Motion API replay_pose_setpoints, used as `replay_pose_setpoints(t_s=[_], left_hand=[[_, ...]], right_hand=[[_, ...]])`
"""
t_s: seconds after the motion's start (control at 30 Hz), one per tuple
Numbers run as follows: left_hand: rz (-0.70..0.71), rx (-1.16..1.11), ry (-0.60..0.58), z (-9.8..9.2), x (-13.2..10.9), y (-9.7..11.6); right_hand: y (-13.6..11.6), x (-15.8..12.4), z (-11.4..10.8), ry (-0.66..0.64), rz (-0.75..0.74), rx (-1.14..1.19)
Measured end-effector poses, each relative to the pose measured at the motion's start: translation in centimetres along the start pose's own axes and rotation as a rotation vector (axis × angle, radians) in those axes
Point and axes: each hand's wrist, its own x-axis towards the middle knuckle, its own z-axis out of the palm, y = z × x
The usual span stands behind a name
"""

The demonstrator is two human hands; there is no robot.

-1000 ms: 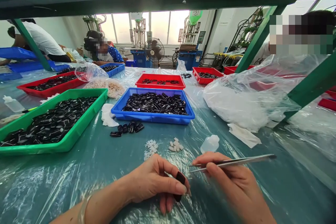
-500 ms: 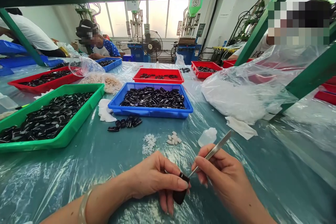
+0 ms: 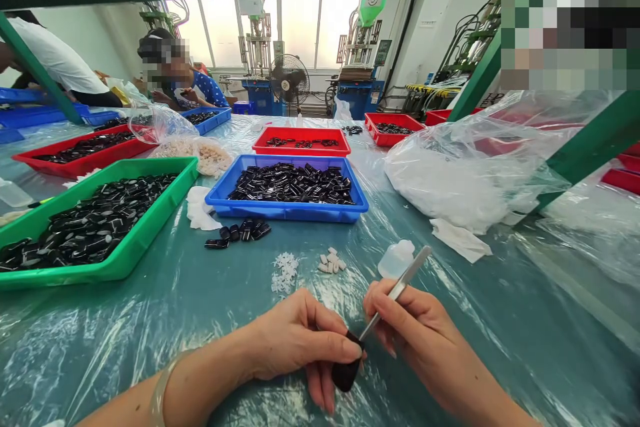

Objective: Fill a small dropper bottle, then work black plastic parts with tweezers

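Observation:
My left hand (image 3: 295,347) pinches a small glossy black part (image 3: 346,373) between thumb and fingers, low over the plastic-covered table. Metal tweezers (image 3: 400,285) are gripped in my right hand (image 3: 417,333), their tips touching the top of the black part. Just beyond my hands lie a small heap of tiny white pieces (image 3: 284,270), several pale pellets (image 3: 331,261) and a small clear bottle (image 3: 396,259) on its side. A short row of black parts (image 3: 239,234) lies in front of the blue tray (image 3: 285,210).
A green tray (image 3: 130,250) full of black parts stands at left, with red trays (image 3: 300,147) behind. A big clear plastic bag (image 3: 480,167) and a green frame post (image 3: 590,147) are at right. Other people work at the far side.
My right hand swung the tweezers from lying level to pointing down, bringing their tips onto the black part. My left hand stayed put, and the view tilted slightly.

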Motion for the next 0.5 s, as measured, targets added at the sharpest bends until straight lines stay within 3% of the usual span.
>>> replay_pose_setpoints(t_s=[0.5], left_hand=[[-0.048,0.031,0.016,0.33,-0.04,-0.03]], right_hand=[[-0.34,-0.47,0.79,0.038,0.102,0.086]])
